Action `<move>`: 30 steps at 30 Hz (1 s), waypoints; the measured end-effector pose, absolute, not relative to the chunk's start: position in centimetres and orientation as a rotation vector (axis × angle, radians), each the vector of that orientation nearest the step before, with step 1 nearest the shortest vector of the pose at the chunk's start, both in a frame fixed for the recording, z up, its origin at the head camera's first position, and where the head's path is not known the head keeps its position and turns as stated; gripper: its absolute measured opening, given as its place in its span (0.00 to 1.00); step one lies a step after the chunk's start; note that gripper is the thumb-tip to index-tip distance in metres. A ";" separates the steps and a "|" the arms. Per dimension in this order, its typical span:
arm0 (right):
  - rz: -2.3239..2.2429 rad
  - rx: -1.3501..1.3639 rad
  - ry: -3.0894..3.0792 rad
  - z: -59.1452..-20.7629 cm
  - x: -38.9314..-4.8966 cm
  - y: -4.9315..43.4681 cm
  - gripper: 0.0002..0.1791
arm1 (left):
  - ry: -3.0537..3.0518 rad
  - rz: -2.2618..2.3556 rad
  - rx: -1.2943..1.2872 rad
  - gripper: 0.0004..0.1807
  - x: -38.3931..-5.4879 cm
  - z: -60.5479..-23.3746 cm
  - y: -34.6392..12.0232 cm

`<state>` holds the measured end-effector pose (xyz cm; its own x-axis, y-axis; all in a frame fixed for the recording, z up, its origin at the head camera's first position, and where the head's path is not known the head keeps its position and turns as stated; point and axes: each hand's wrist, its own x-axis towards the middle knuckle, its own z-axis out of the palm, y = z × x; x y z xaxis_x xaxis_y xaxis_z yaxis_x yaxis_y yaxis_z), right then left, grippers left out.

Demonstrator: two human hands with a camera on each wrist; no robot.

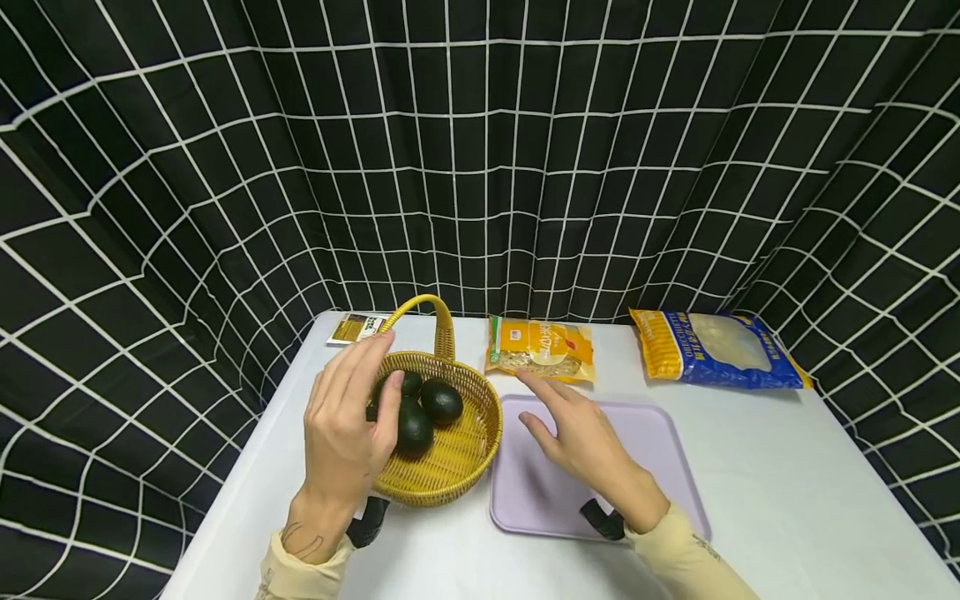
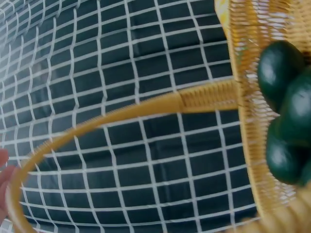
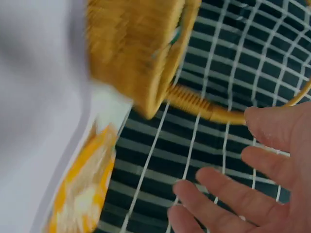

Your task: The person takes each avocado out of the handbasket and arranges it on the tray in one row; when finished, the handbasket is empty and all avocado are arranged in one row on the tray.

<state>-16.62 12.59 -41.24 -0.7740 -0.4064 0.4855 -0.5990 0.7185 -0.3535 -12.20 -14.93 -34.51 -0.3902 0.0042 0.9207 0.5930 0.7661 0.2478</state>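
Observation:
A yellow woven basket point(image 1: 468, 458) with a tall arched handle point(image 1: 444, 333) stands left of centre, and several dark green avocados point(image 1: 415, 429) lie in it. My left hand point(image 1: 345, 421) is raised at the basket's left side, fingers long and thumb apart, covering part of the handle and rim in the head view. In the left wrist view its fingertips point(image 2: 4, 187) show right at the curve of the handle. My right hand point(image 1: 588, 437) hovers over the lilac tray point(image 1: 652, 467), fingers spread, holding nothing. Its thumb overlaps the handle in the right wrist view.
Behind the tray lies an orange food bag point(image 1: 540, 348). A blue and yellow pasta bag point(image 1: 720, 350) lies at the back right. Behind the basket, at the back left, is a small flat packet point(image 1: 348, 328). A black gridded curtain point(image 1: 510, 150) encloses the white table point(image 1: 780, 475).

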 end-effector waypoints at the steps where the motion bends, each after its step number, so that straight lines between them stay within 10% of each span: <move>1: 0.756 0.792 -2.560 -41.2 -16.7 12.3 0.35 | -1.896 -0.711 -0.425 0.20 -12.3 -34.7 -15.3; 30: 1.024 0.954 -2.775 -41.0 -22.3 4.4 0.32 | -2.047 -1.229 -0.130 0.12 -11.5 -34.9 -18.0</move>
